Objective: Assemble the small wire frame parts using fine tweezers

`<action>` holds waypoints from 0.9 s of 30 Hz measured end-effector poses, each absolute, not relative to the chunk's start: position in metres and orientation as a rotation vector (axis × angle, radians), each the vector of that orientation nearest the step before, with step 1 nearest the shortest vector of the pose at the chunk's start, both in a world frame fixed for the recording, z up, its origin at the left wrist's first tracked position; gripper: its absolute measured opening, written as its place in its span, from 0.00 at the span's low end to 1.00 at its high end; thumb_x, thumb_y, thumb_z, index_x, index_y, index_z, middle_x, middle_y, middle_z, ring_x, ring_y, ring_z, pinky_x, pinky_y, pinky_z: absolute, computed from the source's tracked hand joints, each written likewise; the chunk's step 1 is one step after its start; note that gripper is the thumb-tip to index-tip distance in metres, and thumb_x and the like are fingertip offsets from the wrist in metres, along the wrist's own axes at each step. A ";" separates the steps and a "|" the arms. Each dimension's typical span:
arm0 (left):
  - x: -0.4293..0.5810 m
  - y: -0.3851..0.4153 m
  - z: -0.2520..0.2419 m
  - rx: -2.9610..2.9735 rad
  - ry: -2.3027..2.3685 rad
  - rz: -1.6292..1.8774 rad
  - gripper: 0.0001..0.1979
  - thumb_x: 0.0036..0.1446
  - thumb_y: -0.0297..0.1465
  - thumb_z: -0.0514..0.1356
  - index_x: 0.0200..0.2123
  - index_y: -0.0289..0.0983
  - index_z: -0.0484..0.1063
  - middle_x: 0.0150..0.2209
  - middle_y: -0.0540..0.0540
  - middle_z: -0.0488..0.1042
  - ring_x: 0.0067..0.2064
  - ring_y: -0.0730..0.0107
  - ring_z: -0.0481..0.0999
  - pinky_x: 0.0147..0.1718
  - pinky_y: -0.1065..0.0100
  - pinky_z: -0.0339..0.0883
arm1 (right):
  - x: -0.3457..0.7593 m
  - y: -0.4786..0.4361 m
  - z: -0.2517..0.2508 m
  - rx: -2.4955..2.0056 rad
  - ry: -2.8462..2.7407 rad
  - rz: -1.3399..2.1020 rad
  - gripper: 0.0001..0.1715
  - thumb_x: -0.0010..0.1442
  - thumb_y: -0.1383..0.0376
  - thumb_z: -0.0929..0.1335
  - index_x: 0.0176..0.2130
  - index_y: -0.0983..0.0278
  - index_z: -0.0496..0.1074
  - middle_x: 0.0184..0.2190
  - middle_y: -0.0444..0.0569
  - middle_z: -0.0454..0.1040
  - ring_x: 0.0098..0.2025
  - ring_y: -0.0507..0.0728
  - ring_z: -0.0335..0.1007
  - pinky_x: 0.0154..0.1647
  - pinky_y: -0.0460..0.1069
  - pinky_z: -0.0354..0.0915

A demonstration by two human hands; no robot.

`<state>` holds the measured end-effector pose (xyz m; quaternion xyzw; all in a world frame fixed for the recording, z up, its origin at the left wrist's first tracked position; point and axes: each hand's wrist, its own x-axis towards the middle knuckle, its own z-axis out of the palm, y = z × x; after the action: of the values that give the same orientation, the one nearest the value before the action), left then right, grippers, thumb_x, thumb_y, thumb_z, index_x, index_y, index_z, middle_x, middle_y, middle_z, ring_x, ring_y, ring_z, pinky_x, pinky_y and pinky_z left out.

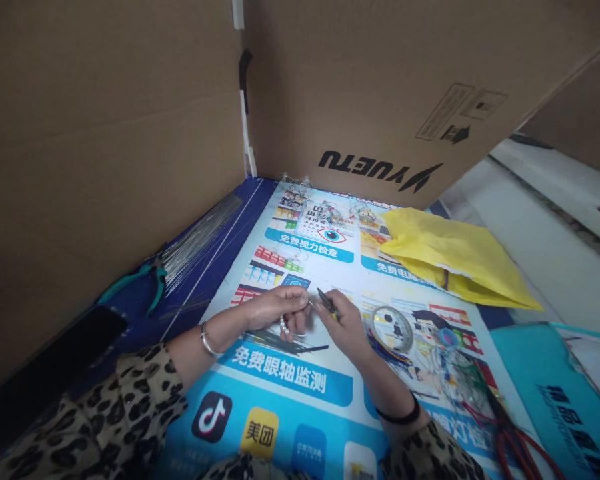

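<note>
My left hand [281, 308] has thumb and forefinger pinched together on a thin wire [311, 303]. A few pearl-like beads [285, 327] show by its lower fingers; whether they are worn or held I cannot tell. Close beside it, my right hand [344, 325] is closed around small pliers [325, 300] with a dark nose and a bit of yellow on the handle. The nose points up and left, near the wire. Beneath both hands lie dark thin strands [293, 345] on a printed poster sheet [300, 377].
Cardboard walls [300, 87] stand at the back and left. Teal-handled pliers [130, 283] lie left beside a bundle of straight wires [195, 240]. To the right are a tape roll [411, 333], a yellow bag [455, 253], tangled wires [455, 373], red-handled scissors [513, 440] and a teal packet [540, 380].
</note>
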<state>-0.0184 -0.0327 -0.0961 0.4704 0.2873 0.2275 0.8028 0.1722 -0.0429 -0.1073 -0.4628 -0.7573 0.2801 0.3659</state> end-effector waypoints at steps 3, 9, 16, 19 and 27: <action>-0.017 -0.033 -0.097 1.007 0.646 0.548 0.18 0.54 0.45 0.53 0.33 0.34 0.61 0.24 0.48 0.72 0.18 0.76 0.70 0.14 0.77 0.61 | 0.173 -0.042 -0.109 -1.158 -1.969 0.694 0.07 0.57 0.61 0.63 0.31 0.62 0.64 0.26 0.43 0.64 0.28 0.50 0.60 0.30 0.46 0.57; -0.020 -0.033 -0.092 1.026 0.614 0.506 0.17 0.53 0.43 0.56 0.33 0.34 0.61 0.28 0.46 0.73 0.19 0.77 0.71 0.12 0.79 0.58 | 0.173 -0.041 -0.111 -1.145 -1.985 0.673 0.05 0.56 0.62 0.63 0.32 0.62 0.65 0.26 0.43 0.65 0.29 0.51 0.60 0.30 0.47 0.58; -0.024 -0.032 -0.089 1.073 0.490 0.341 0.21 0.42 0.34 0.66 0.38 0.34 0.64 0.34 0.46 0.72 0.27 0.73 0.74 0.16 0.77 0.64 | 0.173 -0.042 -0.107 -1.162 -1.964 0.731 0.06 0.57 0.62 0.63 0.31 0.62 0.65 0.27 0.44 0.65 0.30 0.51 0.61 0.31 0.47 0.58; -0.022 -0.032 -0.092 1.087 0.415 0.242 0.21 0.38 0.32 0.68 0.37 0.34 0.66 0.31 0.48 0.72 0.30 0.72 0.75 0.20 0.75 0.67 | 0.173 -0.042 -0.107 -1.165 -1.967 0.736 0.06 0.57 0.62 0.62 0.31 0.62 0.65 0.27 0.44 0.66 0.31 0.52 0.62 0.32 0.47 0.59; -0.020 -0.032 -0.098 1.108 0.374 0.256 0.22 0.34 0.30 0.70 0.35 0.34 0.67 0.33 0.49 0.72 0.36 0.71 0.75 0.33 0.71 0.69 | 0.173 -0.042 -0.106 -1.197 -1.971 0.731 0.06 0.56 0.62 0.62 0.31 0.62 0.65 0.27 0.44 0.65 0.30 0.52 0.62 0.32 0.47 0.58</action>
<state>-0.0203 -0.0324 -0.0984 0.5213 0.1761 0.1207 0.8262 0.1734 -0.0424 -0.1063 -0.4629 -0.7621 0.2826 0.3537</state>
